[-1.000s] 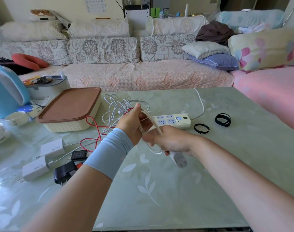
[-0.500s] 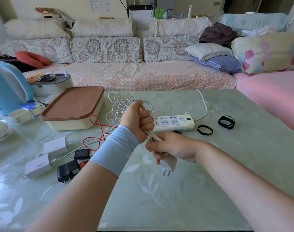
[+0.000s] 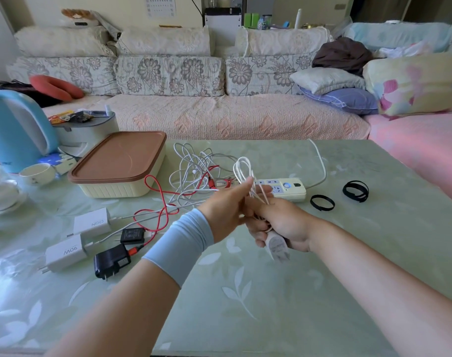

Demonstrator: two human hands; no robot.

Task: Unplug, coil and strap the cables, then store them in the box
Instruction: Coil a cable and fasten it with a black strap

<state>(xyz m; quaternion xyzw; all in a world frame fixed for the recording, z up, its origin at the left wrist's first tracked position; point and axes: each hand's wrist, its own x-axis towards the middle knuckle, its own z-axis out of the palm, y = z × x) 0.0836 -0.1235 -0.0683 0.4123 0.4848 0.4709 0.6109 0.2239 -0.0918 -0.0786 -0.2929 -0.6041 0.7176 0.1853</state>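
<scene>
Head view: white coil [image 3: 243, 171] is off the table [image 3: 245, 292], held upright between both hands over its middle. I see several thin loops bunched together, tops fanning out above the fingers. The plug [image 3: 277, 247] sticks out below the right hand [image 3: 286, 222], blurred.

Right hand: fingers curled round the lower coil, gripping it. Left hand [image 3: 222, 210]: fingers straight and pressed together, tips touching the loops from the left, not wrapped.

Strip [image 3: 289, 188] lies just behind the hands. Strap [image 3: 322, 203] and second strap [image 3: 355, 191] lie flat to its right, apart. Tangle [image 3: 194, 171] of white and red cables sits left of the strip, with the box [image 3: 119, 166] beside it, lid on. GaN charger [image 3: 92, 222], 90W charger [image 3: 65, 252] and black adapter [image 3: 112, 261] lie near the left forearm.
</scene>
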